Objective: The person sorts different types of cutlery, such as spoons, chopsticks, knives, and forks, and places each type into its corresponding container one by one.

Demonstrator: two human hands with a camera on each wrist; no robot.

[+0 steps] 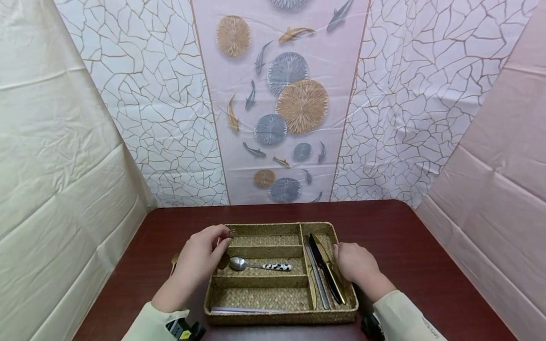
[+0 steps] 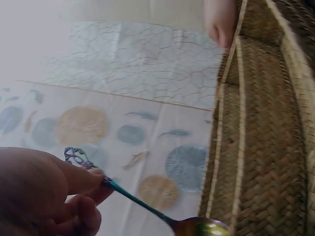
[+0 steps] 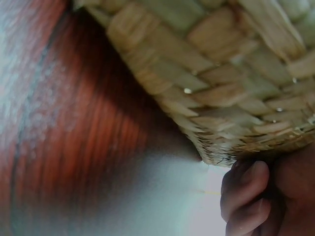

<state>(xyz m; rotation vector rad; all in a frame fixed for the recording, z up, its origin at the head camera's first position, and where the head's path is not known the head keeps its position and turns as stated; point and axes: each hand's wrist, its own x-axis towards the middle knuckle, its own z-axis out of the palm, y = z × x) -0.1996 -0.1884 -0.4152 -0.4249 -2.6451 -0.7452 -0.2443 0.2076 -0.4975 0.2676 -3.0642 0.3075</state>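
My left hand (image 1: 200,253) is over the left side of a woven cutlery tray (image 1: 260,318). Between thumb and fingers it pinches the openwork handle of a shiny rainbow-coloured spoon (image 2: 142,201), its bowl pointing away from the hand. A steel spoon (image 1: 239,264) with a black-and-white patterned handle lies in the tray's middle left compartment. My right hand (image 1: 356,265) grips the tray's right side, its curled fingers (image 3: 246,184) against the woven wall. Inside the long right compartment are several knives (image 1: 326,270), silver, black and gold.
Thin pale sticks (image 1: 247,310) lie along the front left compartment. A gold-coloured piece (image 1: 174,259) shows behind my left wrist, mostly hidden. The dark red table (image 1: 409,255) extends around the tray, with a patterned cloth (image 1: 281,142) behind and plain cloth at both sides.
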